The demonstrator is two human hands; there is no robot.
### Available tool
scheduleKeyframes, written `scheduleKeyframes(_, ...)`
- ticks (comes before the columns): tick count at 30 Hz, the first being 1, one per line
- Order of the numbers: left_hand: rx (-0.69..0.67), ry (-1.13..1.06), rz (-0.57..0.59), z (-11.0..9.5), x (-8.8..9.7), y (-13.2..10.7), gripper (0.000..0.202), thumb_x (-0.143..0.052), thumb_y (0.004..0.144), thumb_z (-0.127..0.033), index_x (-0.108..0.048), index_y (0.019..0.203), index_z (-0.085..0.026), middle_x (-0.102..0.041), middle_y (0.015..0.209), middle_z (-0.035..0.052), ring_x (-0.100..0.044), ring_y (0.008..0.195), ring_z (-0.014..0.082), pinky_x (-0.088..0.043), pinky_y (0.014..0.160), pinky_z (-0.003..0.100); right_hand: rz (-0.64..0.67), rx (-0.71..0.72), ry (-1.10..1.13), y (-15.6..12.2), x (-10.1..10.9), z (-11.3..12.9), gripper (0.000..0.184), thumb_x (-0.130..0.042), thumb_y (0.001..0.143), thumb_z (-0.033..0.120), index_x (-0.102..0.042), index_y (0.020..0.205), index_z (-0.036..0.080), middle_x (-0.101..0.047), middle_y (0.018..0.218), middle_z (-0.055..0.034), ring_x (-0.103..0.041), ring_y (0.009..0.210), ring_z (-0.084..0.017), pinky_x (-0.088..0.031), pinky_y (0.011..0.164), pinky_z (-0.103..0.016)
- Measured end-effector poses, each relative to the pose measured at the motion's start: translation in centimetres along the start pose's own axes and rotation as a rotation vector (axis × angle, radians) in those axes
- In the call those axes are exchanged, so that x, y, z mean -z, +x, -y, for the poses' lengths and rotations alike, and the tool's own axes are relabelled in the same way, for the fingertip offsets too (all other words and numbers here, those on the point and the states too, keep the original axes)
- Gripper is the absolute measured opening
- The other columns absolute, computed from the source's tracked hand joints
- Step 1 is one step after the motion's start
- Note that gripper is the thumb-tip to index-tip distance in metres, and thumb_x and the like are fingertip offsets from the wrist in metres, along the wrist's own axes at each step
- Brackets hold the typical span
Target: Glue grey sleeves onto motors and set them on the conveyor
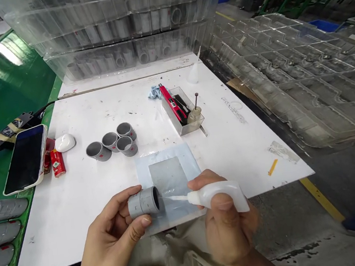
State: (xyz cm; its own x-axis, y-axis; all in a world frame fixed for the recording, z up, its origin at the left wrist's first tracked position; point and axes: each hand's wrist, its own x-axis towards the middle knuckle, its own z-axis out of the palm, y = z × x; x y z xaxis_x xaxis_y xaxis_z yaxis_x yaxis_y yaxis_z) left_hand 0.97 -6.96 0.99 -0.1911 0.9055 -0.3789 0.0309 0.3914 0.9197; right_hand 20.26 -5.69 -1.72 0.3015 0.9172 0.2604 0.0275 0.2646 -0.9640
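My left hand [115, 233] grips a short grey plastic cylinder [142, 202] between thumb and fingers, its open dark-rimmed end turned to the right. In my right hand [227, 226] is a white squeeze bottle [220, 192], held on its side. The bottle's thin nozzle points left at the cylinder's open end; a small gap seems to lie between them. Beneath both is a pale blue sheet [188, 155] with a grey square pad [167, 173] on it. Several similar grey cylinders [110, 141] stand upright on the white table, beyond my left hand.
A clear box [189, 127] holds a red tool [172, 103] and a small glass jar [194, 114]. Another nozzle bottle [193, 75] stands behind. At left lie a phone [26, 156] and a white case [65, 142]. Stacked clear trays [97, 61] rise at the back; more trays [322, 102] lie right.
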Motion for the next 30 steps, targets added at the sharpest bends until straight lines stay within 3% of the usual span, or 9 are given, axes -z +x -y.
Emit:
scheduleKeyframes(9,-0.013,-0.045,-0.012,-0.16,-0.61,-0.30,0.048,-0.096,0.076,-0.043,-0.081,0.119,-0.030,-0.074,0.077,-0.0037,-0.075,0.074,0.0162,-0.063,0.069,0.021,-0.035,-0.014,0.050,0.20,-0.60,-0.71,0.046,-0.053,0.107,0.055,-0.079,0.093,0.020,-0.068,0.080,-0.0069,-0.058,0.065,-0.021,-0.041,0.057,-0.035)
scheduleKeyframes(14,-0.021,0.050,-0.013,0.02,-0.15,-0.17,0.050,-0.094,0.077,-0.043,-0.079,0.123,-0.028,-0.078,0.084,-0.0011,-0.071,0.069,0.0159,-0.062,0.065,0.023,-0.023,0.004,0.072,0.14,-0.49,-0.64,0.034,-0.058,0.107,0.045,-0.080,0.097,0.021,-0.069,0.084,-0.0055,-0.055,0.064,-0.019,-0.038,0.057,-0.034)
scheduleKeyframes(20,-0.030,0.044,-0.024,0.02,-0.26,-0.24,0.050,-0.094,0.077,-0.043,-0.079,0.122,-0.029,-0.079,0.087,-0.0005,-0.075,0.075,0.0178,-0.065,0.070,0.025,-0.020,0.002,-0.023,0.36,-0.57,-0.53,0.047,-0.054,0.107,0.057,-0.080,0.093,0.020,-0.069,0.080,-0.0072,-0.056,0.064,-0.021,-0.042,0.056,-0.035)
scheduleKeyframes(27,-0.045,0.062,-0.028,0.12,-0.10,-0.23,0.048,-0.094,0.077,-0.044,-0.079,0.122,-0.031,-0.077,0.082,-0.0028,-0.074,0.073,0.0164,-0.064,0.070,0.023,-0.022,0.027,0.118,0.11,-0.50,-0.73,0.032,-0.059,0.109,0.044,-0.081,0.101,0.023,-0.070,0.086,-0.0052,-0.057,0.067,-0.018,-0.040,0.058,-0.033)
scheduleKeyframes(30,-0.065,0.112,-0.028,0.43,0.14,-0.09,0.050,-0.093,0.079,-0.043,-0.077,0.124,-0.029,-0.081,0.098,0.0005,-0.072,0.072,0.0159,-0.062,0.066,0.023,-0.004,0.010,0.170,0.08,-0.09,-0.49,0.031,-0.057,0.110,0.045,-0.081,0.105,0.026,-0.069,0.086,-0.0036,-0.056,0.068,-0.017,-0.039,0.058,-0.032)
